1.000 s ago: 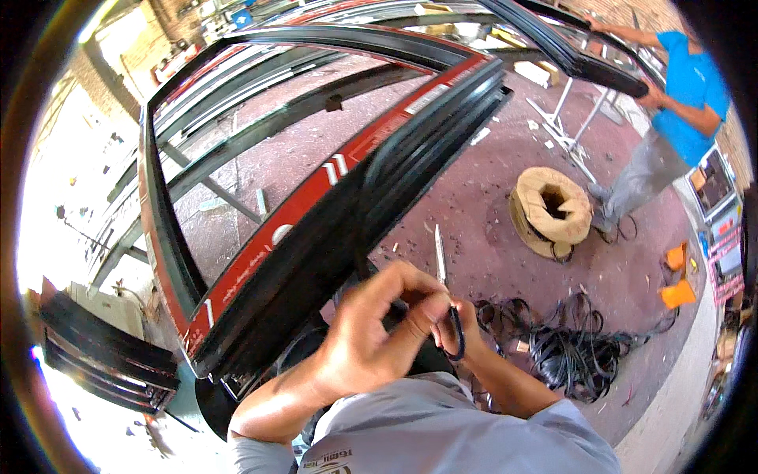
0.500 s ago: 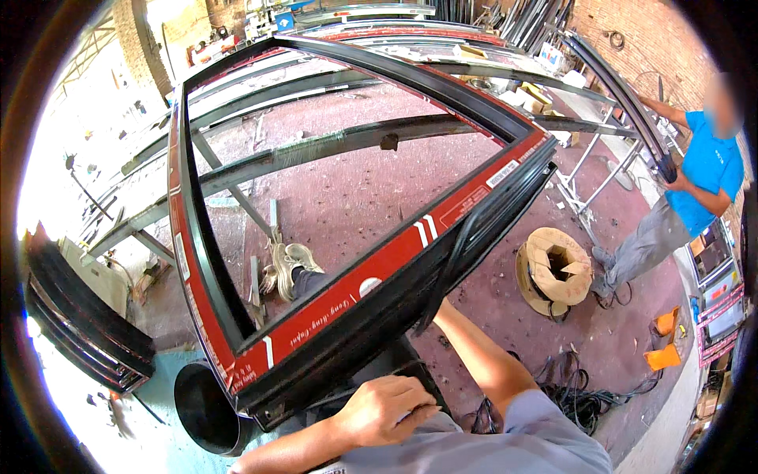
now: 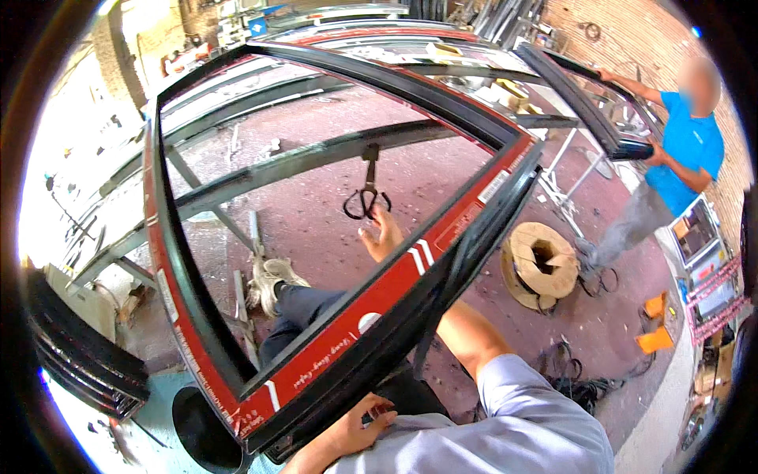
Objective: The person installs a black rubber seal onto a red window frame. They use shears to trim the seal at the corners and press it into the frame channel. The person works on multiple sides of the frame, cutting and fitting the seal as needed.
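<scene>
A large black window frame with red protective film [image 3: 387, 296] lies tilted in front of me, its near side above my lap. Through its opening, my right hand [image 3: 384, 237] reaches forward with thumb and fingers apart. Its fingertips are at the black loop handles of a pair of scissors [image 3: 369, 196]; whether they touch is unclear. The scissors' blades point up to a dark block on a metal beam [image 3: 308, 154]. Close by the frame's near side, my left hand [image 3: 359, 426] has its fingers curled, their inside shadowed. A black strip [image 3: 450, 288] hangs over the frame's near side.
A co-worker in a blue shirt [image 3: 693, 142] holds another black frame [image 3: 576, 103] at the right. A cardboard-sided spool [image 3: 541, 265] stands on the floor. Tangled black strips [image 3: 580, 383], a black cylinder [image 3: 207, 426] and stacked dark profiles [image 3: 87, 355] lie around.
My right hand has come from behind the frame's near side into its opening. Scissors now show below the dark block. My left hand shifted slightly left and down. The co-worker's frame has turned.
</scene>
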Action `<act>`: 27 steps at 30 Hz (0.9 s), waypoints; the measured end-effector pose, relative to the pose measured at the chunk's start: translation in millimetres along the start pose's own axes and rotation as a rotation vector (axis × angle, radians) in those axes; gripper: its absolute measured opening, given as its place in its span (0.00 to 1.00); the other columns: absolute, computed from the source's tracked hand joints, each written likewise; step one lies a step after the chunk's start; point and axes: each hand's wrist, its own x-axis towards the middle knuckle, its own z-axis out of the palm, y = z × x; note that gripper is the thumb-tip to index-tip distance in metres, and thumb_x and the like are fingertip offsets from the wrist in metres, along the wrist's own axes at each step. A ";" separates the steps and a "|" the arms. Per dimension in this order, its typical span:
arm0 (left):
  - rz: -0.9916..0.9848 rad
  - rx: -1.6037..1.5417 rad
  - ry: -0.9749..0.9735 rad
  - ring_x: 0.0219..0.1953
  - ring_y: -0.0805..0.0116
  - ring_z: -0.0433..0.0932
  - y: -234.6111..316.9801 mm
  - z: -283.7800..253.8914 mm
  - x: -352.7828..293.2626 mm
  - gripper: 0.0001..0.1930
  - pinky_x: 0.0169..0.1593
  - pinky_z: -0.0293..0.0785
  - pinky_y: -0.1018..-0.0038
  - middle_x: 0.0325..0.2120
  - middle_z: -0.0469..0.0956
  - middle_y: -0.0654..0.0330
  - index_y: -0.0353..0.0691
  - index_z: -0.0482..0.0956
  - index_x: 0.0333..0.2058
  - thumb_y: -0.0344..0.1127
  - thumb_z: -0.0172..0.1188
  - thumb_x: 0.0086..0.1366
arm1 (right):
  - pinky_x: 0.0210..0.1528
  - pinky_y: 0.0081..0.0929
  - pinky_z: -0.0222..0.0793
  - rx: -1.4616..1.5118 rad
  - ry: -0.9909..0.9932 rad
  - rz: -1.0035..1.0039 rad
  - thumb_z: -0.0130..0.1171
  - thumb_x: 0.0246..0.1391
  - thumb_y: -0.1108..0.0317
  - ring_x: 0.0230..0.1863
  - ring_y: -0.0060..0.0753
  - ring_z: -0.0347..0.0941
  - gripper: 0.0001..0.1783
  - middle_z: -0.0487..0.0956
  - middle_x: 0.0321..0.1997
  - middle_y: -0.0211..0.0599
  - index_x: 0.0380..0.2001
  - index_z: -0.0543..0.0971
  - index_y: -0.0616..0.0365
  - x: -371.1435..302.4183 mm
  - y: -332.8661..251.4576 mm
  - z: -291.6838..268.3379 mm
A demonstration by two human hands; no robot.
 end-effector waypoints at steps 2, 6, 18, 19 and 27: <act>-0.030 -0.041 0.030 0.37 0.56 0.84 1.8 -0.7 -0.6 0.14 0.44 0.80 0.66 0.36 0.83 0.50 0.34 0.84 0.42 0.39 0.67 0.65 | 0.53 0.35 0.76 0.073 -0.008 0.032 0.65 0.60 0.64 0.51 0.45 0.80 0.26 0.81 0.51 0.48 0.56 0.72 0.69 -20.3 -21.0 -18.3; -0.010 -0.047 0.024 0.36 0.56 0.84 -9.3 4.0 0.8 0.12 0.42 0.80 0.66 0.36 0.83 0.50 0.35 0.84 0.41 0.37 0.67 0.65 | 0.50 0.33 0.74 0.140 0.120 0.260 0.64 0.60 0.69 0.48 0.41 0.79 0.20 0.81 0.48 0.47 0.53 0.76 0.65 -85.0 -58.6 -103.4; -0.069 -0.158 -0.040 0.38 0.65 0.83 -73.4 26.0 16.5 0.14 0.44 0.79 0.69 0.36 0.86 0.53 0.36 0.84 0.45 0.41 0.63 0.69 | 0.54 0.37 0.73 -0.446 -0.160 -0.768 0.69 0.45 0.81 0.55 0.43 0.75 0.23 0.78 0.54 0.36 0.46 0.83 0.50 -4.7 -305.6 -237.3; -0.088 -0.122 -0.032 0.38 0.66 0.83 -80.2 28.1 18.2 0.14 0.43 0.79 0.70 0.37 0.86 0.54 0.36 0.84 0.45 0.40 0.63 0.69 | 0.56 0.37 0.72 -0.449 -0.244 -0.797 0.71 0.45 0.77 0.57 0.41 0.75 0.21 0.78 0.56 0.32 0.45 0.84 0.47 0.0 -313.4 -230.0; -0.092 -0.956 0.211 0.28 0.70 0.71 -191.6 40.4 1.3 0.17 0.41 0.73 0.71 0.27 0.74 0.64 0.34 0.77 0.45 0.45 0.53 0.76 | 0.52 0.32 0.75 -0.261 -0.431 -1.081 0.69 0.48 0.69 0.51 0.32 0.76 0.16 0.80 0.50 0.25 0.43 0.87 0.45 17.4 -361.6 -178.6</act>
